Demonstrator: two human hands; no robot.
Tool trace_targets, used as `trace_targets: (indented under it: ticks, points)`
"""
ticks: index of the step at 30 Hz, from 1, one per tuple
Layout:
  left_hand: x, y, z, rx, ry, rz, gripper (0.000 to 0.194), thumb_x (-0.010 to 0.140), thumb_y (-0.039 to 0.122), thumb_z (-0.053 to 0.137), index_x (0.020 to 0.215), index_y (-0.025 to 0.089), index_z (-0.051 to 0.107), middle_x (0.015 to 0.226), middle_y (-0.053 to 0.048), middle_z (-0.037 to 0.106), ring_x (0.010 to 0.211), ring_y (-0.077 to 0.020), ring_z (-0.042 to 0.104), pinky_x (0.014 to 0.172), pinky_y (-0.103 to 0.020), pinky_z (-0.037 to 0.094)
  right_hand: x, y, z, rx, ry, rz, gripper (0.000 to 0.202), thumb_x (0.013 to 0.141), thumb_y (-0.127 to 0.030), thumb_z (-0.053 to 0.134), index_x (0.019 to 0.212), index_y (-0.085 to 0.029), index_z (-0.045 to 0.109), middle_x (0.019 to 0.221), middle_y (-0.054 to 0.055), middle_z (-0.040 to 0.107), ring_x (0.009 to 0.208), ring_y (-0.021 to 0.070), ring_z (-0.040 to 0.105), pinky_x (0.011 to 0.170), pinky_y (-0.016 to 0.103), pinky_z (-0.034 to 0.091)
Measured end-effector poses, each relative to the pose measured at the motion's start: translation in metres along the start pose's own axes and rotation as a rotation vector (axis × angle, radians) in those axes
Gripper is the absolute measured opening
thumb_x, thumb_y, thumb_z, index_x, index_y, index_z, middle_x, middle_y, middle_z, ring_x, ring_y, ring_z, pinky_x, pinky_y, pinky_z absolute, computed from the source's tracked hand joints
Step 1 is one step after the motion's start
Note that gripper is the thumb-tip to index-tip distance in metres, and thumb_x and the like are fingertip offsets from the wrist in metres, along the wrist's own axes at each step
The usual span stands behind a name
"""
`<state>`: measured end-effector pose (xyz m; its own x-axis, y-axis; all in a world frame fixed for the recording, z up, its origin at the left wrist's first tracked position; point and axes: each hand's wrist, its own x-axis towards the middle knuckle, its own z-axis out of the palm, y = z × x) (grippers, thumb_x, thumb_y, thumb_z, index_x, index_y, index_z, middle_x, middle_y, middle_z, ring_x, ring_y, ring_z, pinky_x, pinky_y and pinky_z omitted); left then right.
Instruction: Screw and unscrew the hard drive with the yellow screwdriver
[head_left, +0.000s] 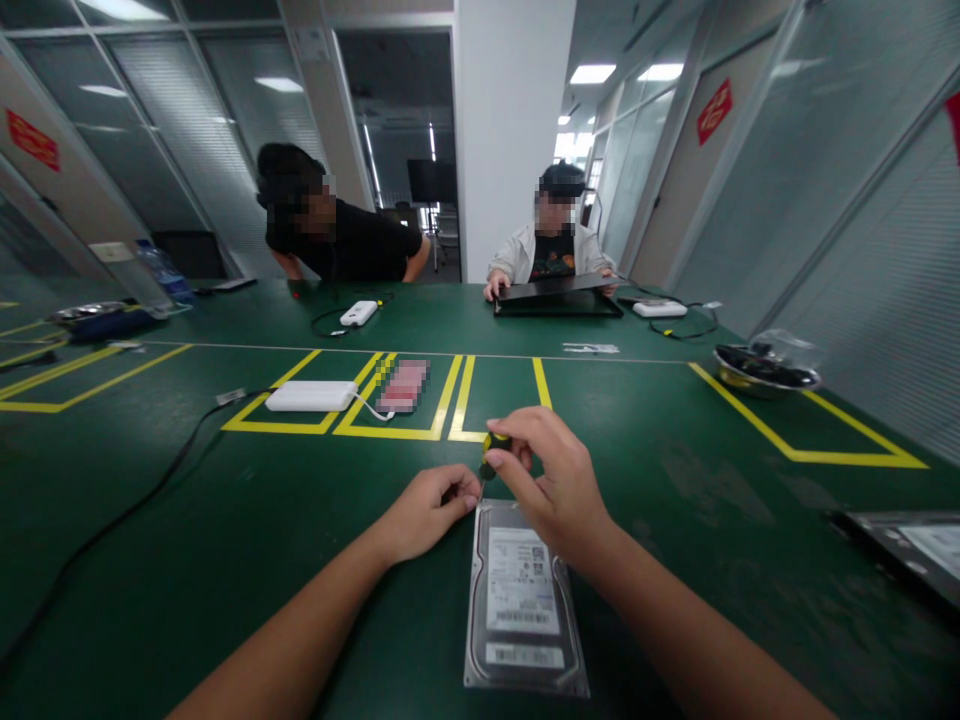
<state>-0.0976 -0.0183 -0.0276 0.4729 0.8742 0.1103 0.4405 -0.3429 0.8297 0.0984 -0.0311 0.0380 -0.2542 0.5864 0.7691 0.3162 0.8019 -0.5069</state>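
Our right hand (551, 480) grips a yellow-and-black screwdriver (493, 452) upright at the far edge of the hard drive (523, 600), a silver unit lying label-up just below both hands. Our left hand (427, 510), loosely curled, touches that edge.

Bright, even — ceiling panels (592, 73) | soft shadows | glare on glass walls (825, 160) | edges bowed — wide-angle

The hard drive (523, 598) lies flat on the surface (225, 520), directly before the person. Beyond it, to the left, a power bank (311, 396) lies just beside a phone (403, 386). A bowl (765, 372) sits far right; a laptop (556, 296) lies at the far edge.
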Motion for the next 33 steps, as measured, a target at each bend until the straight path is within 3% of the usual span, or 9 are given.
trace_targets:
  ticks: [9,15,23,29,33]
  points:
    - [-0.002,0.005,0.000,-0.041,-0.034,-0.019,0.008,0.084,0.024,0.060,0.085,0.016,0.056,0.078,0.002,0.054,0.074,-0.0148,0.050,0.068,-0.026,0.039,0.011,-0.010,-0.007,-0.067,-0.110,-0.007,0.017,0.089,-0.016,0.062,0.106,-0.015,0.065,0.095,0.004,0.063,0.084,0.0131,0.057,0.072,0.026,0.045]
    - [-0.005,0.011,0.005,0.080,0.030,-0.034,0.012,0.083,0.027,0.062,0.085,0.017,0.056,0.080,0.002,0.055,0.075,-0.0162,0.050,0.068,-0.028,0.038,0.025,-0.021,-0.013,-0.153,-0.191,0.066,0.014,0.089,-0.017,0.063,0.103,-0.016,0.067,0.095,0.003,0.067,0.082,0.0132,0.058,0.074,0.027,0.044]
    - [-0.010,0.018,0.011,0.219,0.074,-0.063,0.009,0.089,0.026,0.053,0.085,0.019,0.056,0.084,0.000,0.062,0.084,-0.0207,0.052,0.075,-0.032,0.035,0.036,-0.028,-0.014,-0.240,-0.193,0.133,0.005,0.084,-0.018,0.071,0.088,-0.016,0.068,0.082,0.001,0.060,0.073,0.0123,0.052,0.067,0.025,0.039]
    - [-0.011,0.016,0.017,0.222,0.121,-0.106,0.009,0.088,0.022,0.049,0.082,0.020,0.056,0.082,0.000,0.061,0.083,-0.0211,0.053,0.074,-0.031,0.035,0.034,-0.025,-0.017,-0.257,-0.186,0.130,0.016,0.084,-0.016,0.069,0.099,-0.015,0.065,0.079,-0.001,0.060,0.067,0.0109,0.050,0.065,0.025,0.038]
    - [-0.009,0.015,0.020,0.241,0.160,-0.116,0.007,0.085,0.019,0.049,0.080,0.020,0.055,0.077,0.000,0.060,0.079,-0.0208,0.052,0.073,-0.031,0.034,0.033,-0.025,-0.016,-0.251,-0.194,0.133,0.010,0.084,-0.017,0.069,0.093,-0.015,0.066,0.076,-0.001,0.059,0.067,0.0108,0.051,0.065,0.025,0.038]
